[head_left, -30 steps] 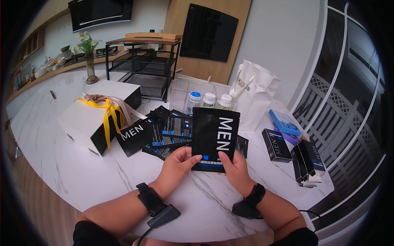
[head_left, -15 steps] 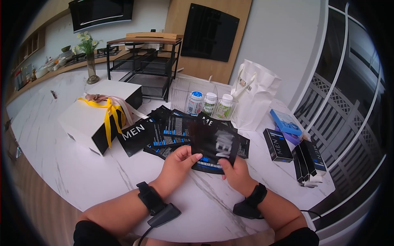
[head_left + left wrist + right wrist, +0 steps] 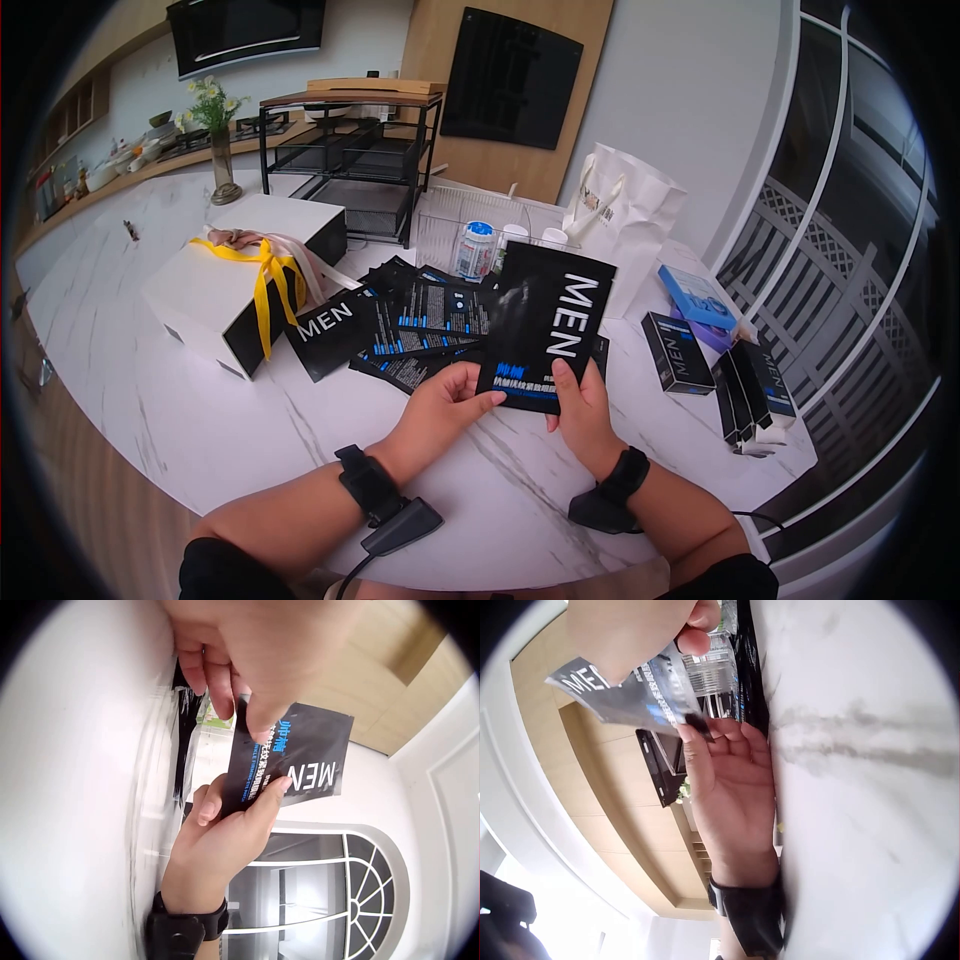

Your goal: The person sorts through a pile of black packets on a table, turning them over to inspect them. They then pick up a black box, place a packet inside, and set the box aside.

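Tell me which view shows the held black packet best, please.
Head view: the held packet faces the camera, MEN fully readable. The left wrist view shows it rotated, partly covered; the right wrist view, angled, with MEN partly covered.

Home kitchen, stove (image 3: pixel 188 145), dishes (image 3: pixel 100 177), vase (image 3: pixel 221 165) of flowers (image 3: pixel 209 101)

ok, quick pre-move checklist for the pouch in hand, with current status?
1. Right hand grips held pouch: ok, thumb on the printed face.
2. Left hand on it too: ok, pinching the lower left corner.
3. Printed face toward the wearer: ok, MEN lettering shows in the head view.
4. Seal unbroken: cannot tell, hands cover part of the lower edge.
5. Loose pouches squared up: not ok, they overlap at different angles.
6. White-capped bottles in full view: not ok, partly hidden behind the held pouch in the head view.
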`<state>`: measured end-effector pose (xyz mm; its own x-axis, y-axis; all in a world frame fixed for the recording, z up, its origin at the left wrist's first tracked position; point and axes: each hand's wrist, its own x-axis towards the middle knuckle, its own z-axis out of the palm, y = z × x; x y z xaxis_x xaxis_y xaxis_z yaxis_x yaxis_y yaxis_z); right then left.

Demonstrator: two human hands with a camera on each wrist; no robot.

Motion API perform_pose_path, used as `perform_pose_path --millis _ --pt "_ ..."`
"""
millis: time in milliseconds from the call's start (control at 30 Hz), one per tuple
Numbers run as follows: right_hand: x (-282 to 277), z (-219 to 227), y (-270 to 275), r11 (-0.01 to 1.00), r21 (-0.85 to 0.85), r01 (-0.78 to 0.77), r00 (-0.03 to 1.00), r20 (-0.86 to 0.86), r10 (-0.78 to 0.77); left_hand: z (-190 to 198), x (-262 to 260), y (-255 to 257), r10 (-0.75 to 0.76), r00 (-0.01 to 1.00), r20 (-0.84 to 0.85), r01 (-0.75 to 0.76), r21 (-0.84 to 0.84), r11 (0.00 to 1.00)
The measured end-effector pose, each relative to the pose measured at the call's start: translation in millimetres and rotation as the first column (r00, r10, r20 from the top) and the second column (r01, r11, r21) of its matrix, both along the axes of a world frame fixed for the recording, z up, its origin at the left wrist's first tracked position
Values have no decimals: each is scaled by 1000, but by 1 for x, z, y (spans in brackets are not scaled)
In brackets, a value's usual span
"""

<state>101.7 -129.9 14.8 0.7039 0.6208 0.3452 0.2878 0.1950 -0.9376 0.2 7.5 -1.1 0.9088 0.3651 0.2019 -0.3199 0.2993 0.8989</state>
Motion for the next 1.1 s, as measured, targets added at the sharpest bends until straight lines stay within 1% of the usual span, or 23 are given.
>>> perform_pose_path --millis 33,67,133,267,300,367,467,533,567,600,667,700,733,767,800,833,867,933,967,1000,1033,1067,1100 --pt "1 0 -1 997 28 -66 998 -12 66 -7 1 4 24 1000 -10 -23 93 995" --pt "-1 1 -3 997 29 -65 998 -12 66 -12 2 7 49 999 -19 -45 184 982" --pt "-6 2 -6 991 -116 -72 985 146 89 -17 3 13 55 998 -23 -51 165 985" --pt "-7 0 -8 984 -176 -1 970 240 44 -11 2 11 47 999 3 -47 140 989" --pt "-7 2 -4 992 -122 45 988 149 -27 -11 2 11 45 999 2 -45 140 989" --pt "2 -2 -2 991 -122 49 990 135 -32 -11 0 10 -5 999 -35 13 229 973" --pt "4 -5 -3 992 -117 40 993 111 -27 -2 -4 3 32 999 -36 -25 162 986" --pt "3 -8 -8 983 -169 67 926 378 2 -7 0 9 70 996 -56 -62 130 990" --pt "-5 1 -11 967 -256 -4 946 311 86 -9 1 11 54 998 -36 -49 119 992" --pt "-4 1 -11 967 -255 -3 946 312 85 -9 2 11 37 999 -16 -35 110 993" --pt "-3 -2 -11 983 -182 31 911 409 47 -10 2 12 39 999 -8 -38 118 992" --pt "0 -2 -11 970 -236 64 951 309 12 -12 1 14 34 999 -6 -33 169 985" --pt "4 -3 -9 970 -235 65 951 309 11 -13 1 15 29 1000 -4 -28 220 975" --pt "8 -5 -6 991 -131 32 968 251 2 -11 0 13 28 1000 -5 -26 221 975" --pt "10 -6 -4 1000 -24 4 981 192 1 -6 -3 10 -34 999 -17 36 182 983" --pt "10 -6 -5 1000 8 8 982 188 -9 -2 -5 7 -94 995 -27 97 141 985" --pt "9 -7 -3 1000 8 6 982 188 -7 -1 -5 6 -91 995 -27 94 141 985" --pt "5 -8 1 985 174 3 959 280 -53 1 -3 4 29 997 -66 -33 -67 997" --pt "8 -6 -4 996 59 -60 971 236 45 2 -5 6 37 988 -147 -46 -56 997" --pt "9 -1 -4 996 59 -60 971 236 44 2 -4 9 37 988 -147 -46 -56 997" --pt "10 8 -3 996 84 -21 821 571 -30 0 -3 13 -65 991 -116 47 -155 987" --pt "8 15 -2 993 121 5 556 824 -103 2 -3 16 -162 984 -76 139 -249 958" --pt "6 14 -4 998 43 -37 660 751 -8 6 -6 17 -256 960 -112 211 -309 927"
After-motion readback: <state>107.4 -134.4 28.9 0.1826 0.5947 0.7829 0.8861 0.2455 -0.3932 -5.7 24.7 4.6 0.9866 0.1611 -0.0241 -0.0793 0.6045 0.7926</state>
